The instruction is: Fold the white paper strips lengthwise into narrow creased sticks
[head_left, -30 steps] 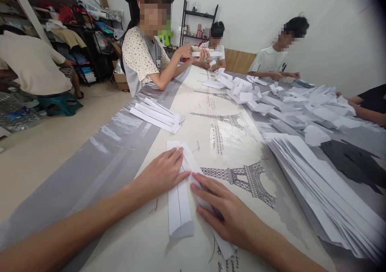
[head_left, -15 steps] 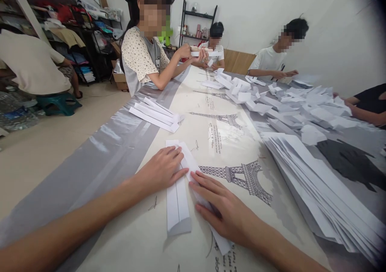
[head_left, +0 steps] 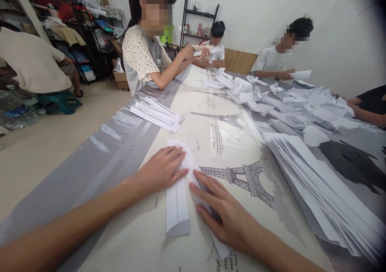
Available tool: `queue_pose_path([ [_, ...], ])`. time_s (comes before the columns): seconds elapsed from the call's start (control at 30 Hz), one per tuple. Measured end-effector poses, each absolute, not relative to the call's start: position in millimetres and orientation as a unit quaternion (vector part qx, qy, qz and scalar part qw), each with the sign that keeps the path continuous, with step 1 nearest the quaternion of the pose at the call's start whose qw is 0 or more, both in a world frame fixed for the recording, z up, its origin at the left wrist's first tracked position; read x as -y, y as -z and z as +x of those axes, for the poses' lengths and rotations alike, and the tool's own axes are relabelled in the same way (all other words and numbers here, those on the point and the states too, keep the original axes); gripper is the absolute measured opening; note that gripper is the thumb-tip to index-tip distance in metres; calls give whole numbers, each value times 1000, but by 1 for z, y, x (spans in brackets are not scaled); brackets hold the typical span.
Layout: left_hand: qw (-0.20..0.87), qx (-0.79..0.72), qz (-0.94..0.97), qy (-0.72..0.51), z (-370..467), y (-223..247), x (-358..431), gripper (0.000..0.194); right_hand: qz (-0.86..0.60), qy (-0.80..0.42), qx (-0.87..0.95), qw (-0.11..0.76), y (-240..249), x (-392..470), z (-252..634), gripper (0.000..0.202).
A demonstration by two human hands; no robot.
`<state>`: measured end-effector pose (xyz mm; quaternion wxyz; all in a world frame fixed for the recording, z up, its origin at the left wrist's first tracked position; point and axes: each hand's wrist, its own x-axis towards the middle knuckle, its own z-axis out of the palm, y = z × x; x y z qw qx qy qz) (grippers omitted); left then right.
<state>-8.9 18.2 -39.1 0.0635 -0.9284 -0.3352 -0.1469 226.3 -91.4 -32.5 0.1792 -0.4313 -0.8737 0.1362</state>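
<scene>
The left hand (head_left: pixel 164 167), fingers close together, rests flat over the far end of the straight paper strip (head_left: pixel 177 207); the right hand (head_left: pixel 226 211), fingers apart, presses the slanting strip (head_left: pixel 193 163) right of it. Smoothing seems in hand, calling for even pressure. Left fingers hide whether the two strips join.

L hand (head_left: pixel 165 167) + R hand (head_left: pixel 223 207) on folded paper strips (head_left: pixel 177 207), tbl (head_left: pixel 126 227) below.
</scene>
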Motion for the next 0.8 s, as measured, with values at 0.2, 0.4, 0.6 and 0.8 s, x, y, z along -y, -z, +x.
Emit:
queue_pose_path([
  [0.2,49,335,-930,142,-9,36,-18,52,-438,-150,863,201,34,91,226,55],
  [0.4,47,338,-929,143,-10,34,-17,51,-442,-142,863,197,35,91,226,56],
  [0.6,58,344,-929,122,-8,34,-16,53,-429,-128,875,182,28,93,222,51],
  [0.8,58,352,-925,130,-3,34,-12,59,-449,-146,860,193,26,97,218,50],
])
